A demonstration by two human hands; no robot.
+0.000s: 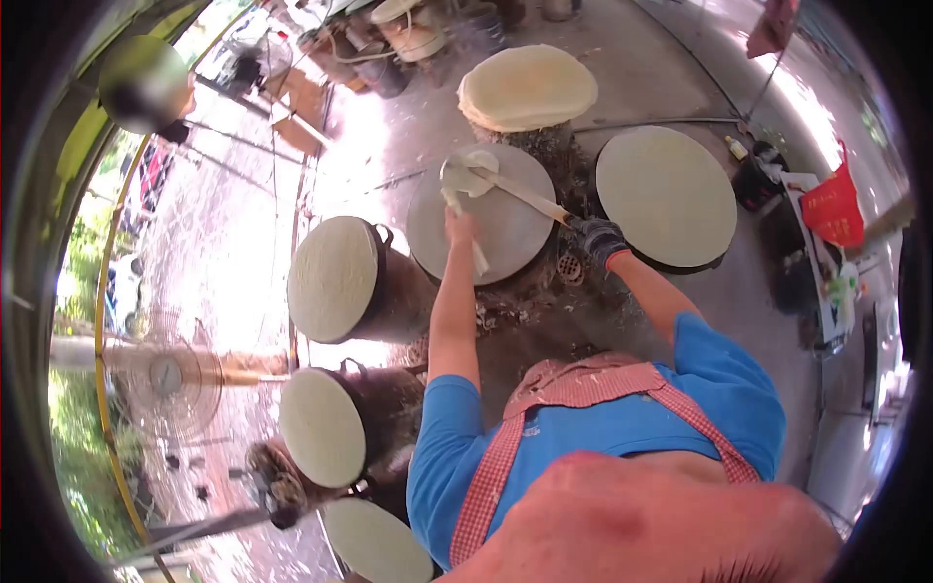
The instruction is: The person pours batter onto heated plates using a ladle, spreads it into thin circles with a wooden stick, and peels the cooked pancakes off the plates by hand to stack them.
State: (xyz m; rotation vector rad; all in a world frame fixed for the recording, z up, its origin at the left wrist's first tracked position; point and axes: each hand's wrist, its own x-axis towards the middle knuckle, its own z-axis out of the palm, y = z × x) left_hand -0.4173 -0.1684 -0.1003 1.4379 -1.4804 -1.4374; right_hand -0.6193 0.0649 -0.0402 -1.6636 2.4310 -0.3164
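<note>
The person, wearing a blue shirt and a red-checked apron (583, 384), is reaching both arms out over a round grey griddle (505, 228) in the middle of the view. The left hand (461, 227) is bare and is closing on a pale strip of thin sheet (453, 202) at the griddle's near-left part — the strip is running under the hand and hanging down past it. The right hand (600, 239) is wearing a dark glove and is gripping the handle end of a long flat scraper (525, 194), fingers wrapped tight around it. The scraper is lying slanted across the griddle, its far end reaching the folded, peeled-up pale sheet (468, 173) at the griddle's upper-left edge.

Just right of the griddle a second round plate (666, 194) is carrying a full pale sheet, spread flat. Beyond the griddle a stack of finished sheets (527, 87) is lying on a stump-like base. To the left, two dark drums (394, 287) are standing tilted, each with a pale round sheet over its face — a third round sheet (374, 539) is showing at the bottom edge. A red bag (834, 209) is sitting at the far right, and an electric fan (165, 374) is standing at the far left
</note>
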